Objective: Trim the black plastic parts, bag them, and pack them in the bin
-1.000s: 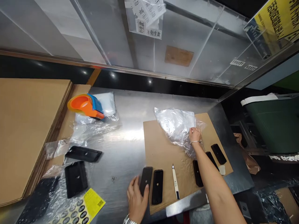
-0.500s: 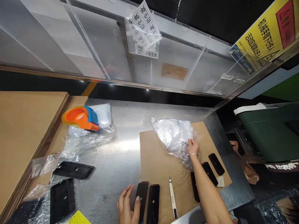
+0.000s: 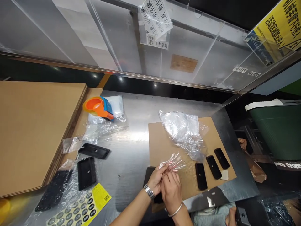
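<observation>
Over the front of the brown cardboard sheet, my two hands are together. My left hand, with a metal watch at the wrist, pinches a small crinkled clear plastic bag. Closed on the same bag is my right hand, which wears a bangle. Dark flat pieces lie partly hidden beneath my hands, one black piece showing beside the left. To the right are several black rectangular pieces with a small hole each. Behind my hands rests a pile of clear bags.
On the left lie black trays on plastic wrap, a yellow sheet of round stickers, an orange and blue tape dispenser and stacked cardboard. A clear panel stands behind the metal table. A green bin stands right.
My right hand has come back from the bag pile with a clear bag. My left hand has left the black piece and joined it. The view has shifted, and the white cutter no longer shows.
</observation>
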`<state>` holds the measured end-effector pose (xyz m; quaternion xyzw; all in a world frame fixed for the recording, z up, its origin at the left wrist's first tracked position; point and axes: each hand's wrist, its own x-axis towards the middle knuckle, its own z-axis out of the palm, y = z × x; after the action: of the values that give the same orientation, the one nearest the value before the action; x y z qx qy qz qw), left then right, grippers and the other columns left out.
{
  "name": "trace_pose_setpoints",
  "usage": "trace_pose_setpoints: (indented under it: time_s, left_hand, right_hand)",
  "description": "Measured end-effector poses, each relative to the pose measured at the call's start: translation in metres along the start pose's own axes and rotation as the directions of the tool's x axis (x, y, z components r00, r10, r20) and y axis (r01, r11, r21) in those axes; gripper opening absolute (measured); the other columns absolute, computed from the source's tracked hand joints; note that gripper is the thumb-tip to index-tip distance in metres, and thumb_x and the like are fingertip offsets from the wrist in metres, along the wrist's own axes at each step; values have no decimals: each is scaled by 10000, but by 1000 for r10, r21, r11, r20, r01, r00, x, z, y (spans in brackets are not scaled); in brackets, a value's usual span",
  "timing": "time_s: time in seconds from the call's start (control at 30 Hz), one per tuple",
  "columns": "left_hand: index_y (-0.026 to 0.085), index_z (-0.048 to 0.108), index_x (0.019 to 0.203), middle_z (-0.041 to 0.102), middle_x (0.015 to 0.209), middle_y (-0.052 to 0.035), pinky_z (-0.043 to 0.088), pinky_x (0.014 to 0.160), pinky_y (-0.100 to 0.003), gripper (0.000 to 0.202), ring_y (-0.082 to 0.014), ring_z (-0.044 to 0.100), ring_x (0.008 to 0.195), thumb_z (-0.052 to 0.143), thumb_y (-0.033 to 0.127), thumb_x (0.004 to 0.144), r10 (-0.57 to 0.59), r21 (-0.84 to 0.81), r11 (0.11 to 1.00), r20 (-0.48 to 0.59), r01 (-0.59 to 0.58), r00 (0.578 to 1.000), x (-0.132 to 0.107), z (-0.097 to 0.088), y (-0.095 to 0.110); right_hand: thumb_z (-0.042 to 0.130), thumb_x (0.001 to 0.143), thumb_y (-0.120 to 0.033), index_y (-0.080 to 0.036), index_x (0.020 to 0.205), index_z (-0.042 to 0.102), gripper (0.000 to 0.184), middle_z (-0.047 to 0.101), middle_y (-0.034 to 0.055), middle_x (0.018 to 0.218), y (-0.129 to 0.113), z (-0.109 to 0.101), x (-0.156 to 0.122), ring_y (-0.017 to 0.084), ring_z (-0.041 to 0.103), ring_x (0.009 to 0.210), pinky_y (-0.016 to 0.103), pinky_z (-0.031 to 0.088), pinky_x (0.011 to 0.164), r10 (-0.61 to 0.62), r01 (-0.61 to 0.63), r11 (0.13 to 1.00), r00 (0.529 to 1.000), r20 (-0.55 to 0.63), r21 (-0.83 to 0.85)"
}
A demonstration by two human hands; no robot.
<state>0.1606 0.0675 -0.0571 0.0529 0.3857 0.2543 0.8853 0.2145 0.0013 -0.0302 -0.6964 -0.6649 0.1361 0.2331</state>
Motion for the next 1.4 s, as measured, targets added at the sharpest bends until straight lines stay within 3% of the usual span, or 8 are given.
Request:
trace_pose_setpoints:
  time_s: [0.2,0.43,0.57,0.67,0.83,1.07,1.23,1.4]
  left_hand:
    - [112,520,1056,675,880,-127,494,640,-298,398,-207,650,721,636,280,714,11,129,992,-36,-6,999,-25,-31,-6]
    - [99,486,1104,652,921,-169,493,616,-333,443,-229,645,718,595,325,740,-81,241,968,49,67,995,-49,-38,-6]
    - [145,489,1089,613,1005,-134,467,720,-341,488,-224,601,866,631,376,682,239,452,879,-144,-151,960,-53,-45,-13]
    - [164,555,928,600,951,-83,443,740,-304,385,-203,555,895,644,406,643,629,721,608,-183,-332,755,-61,-43,-18]
    - [140,578,725,583,659,-18,431,594,-244,305,-134,541,635,588,442,679,400,725,608,69,-322,914,-69,-31,-29]
    - [154,525,666,521,593,-1,390,513,-254,311,-137,495,557,500,456,735,561,797,526,-61,-299,825,-73,-55,-35]
    - [205,531,1098,520,1090,-99,371,843,-403,366,-243,445,1016,553,261,737,765,926,-212,356,-313,537,-82,-67,-36]
    - [207,596,977,548,804,-43,445,689,-275,251,-150,518,755,399,171,826,653,837,-451,546,-311,525,-68,-82,-29]
  right_hand:
    - [457,825,-326,-166,1091,512,316,546,119,1047,35,-13,-18,218,499,991,363,397,841,484,-394,815,866,-126,424]
    - [561,686,-530,-132,660,581,399,569,16,551,63,-7,-19,123,518,526,238,403,530,484,-612,278,755,442,741]
    - [614,650,-482,-144,607,537,349,514,-23,513,53,-11,-27,86,447,477,206,340,491,525,-579,322,767,368,749]
    - [617,674,-403,-146,634,551,269,505,-32,538,38,-19,-30,84,434,516,205,336,529,526,-544,386,793,307,745]
    - [597,698,-312,-157,612,560,182,516,-29,580,15,-25,-35,95,443,571,195,333,536,339,-445,623,895,292,643]
    - [435,798,-327,-159,687,500,212,466,-34,571,19,-3,-43,90,423,506,191,345,483,417,-419,721,898,138,552]
    - [484,769,-262,-182,675,526,130,519,-8,652,2,3,-45,129,480,642,222,372,596,263,-301,842,953,148,447]
    - [442,808,-281,-203,809,567,148,585,33,791,-1,8,-48,165,518,804,265,388,733,236,-279,908,957,170,312]
